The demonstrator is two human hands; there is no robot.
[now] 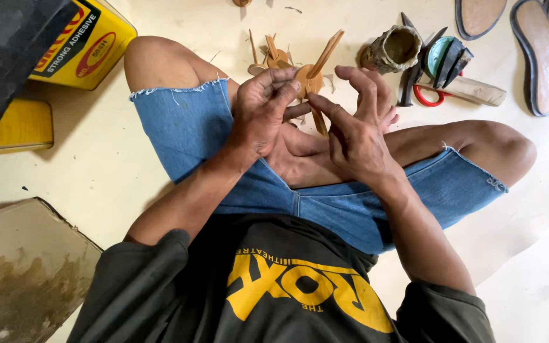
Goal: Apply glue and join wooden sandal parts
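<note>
I sit cross-legged on a pale floor in blue denim shorts. My left hand (pixel 263 109) and my right hand (pixel 354 121) meet above my lap around a small tan leather piece (pixel 311 77) with a round middle and long narrow straps sticking out above and below. Left-hand fingers pinch its round part. The right index finger touches the piece from the right, with the other right fingers spread. A few more tan strap pieces (pixel 272 57) lie on the floor just beyond my hands.
A yellow adhesive tin (pixel 87 44) stands at top left beside a dark object. A glue-crusted pot (pixel 394 48), red-handled scissors (pixel 428 95) and other tools lie at top right. Shoe soles (pixel 541 54) lie at the far right. Cardboard (pixel 20 267) is at bottom left.
</note>
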